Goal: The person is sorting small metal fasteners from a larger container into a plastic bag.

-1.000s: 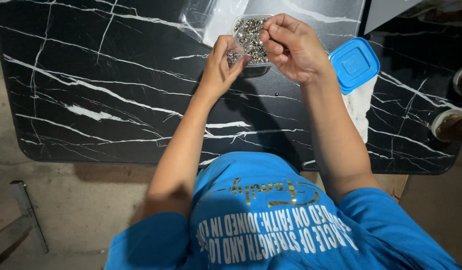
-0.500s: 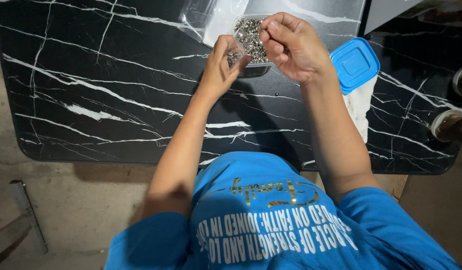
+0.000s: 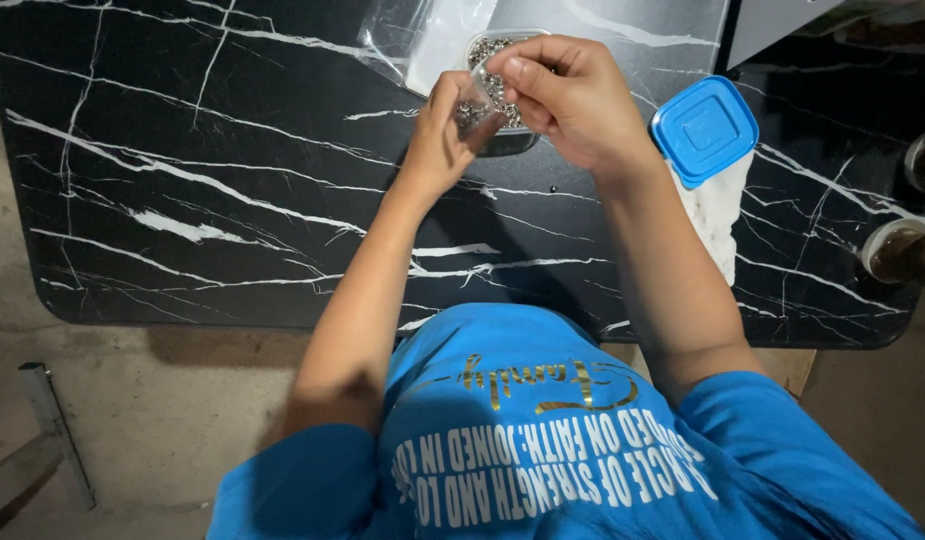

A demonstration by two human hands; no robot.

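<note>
Clear plastic bag (image 3: 479, 98) pinched by both hands, perhaps holding metal bits, marbled table (image 3: 182, 180)

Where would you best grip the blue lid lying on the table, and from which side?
Take the blue lid by two opposite edges, coming from above. It lies flat beside the right hand, partly on a white cloth; its raised rim gives fingers purchase, and its sides look clear.

glossy black marble-look tabletop (image 3: 232, 180), smooth blue plastic lid (image 3: 704, 128), clear plastic tub (image 3: 502, 75) of shiny metal bits (image 3: 494, 55)
</note>
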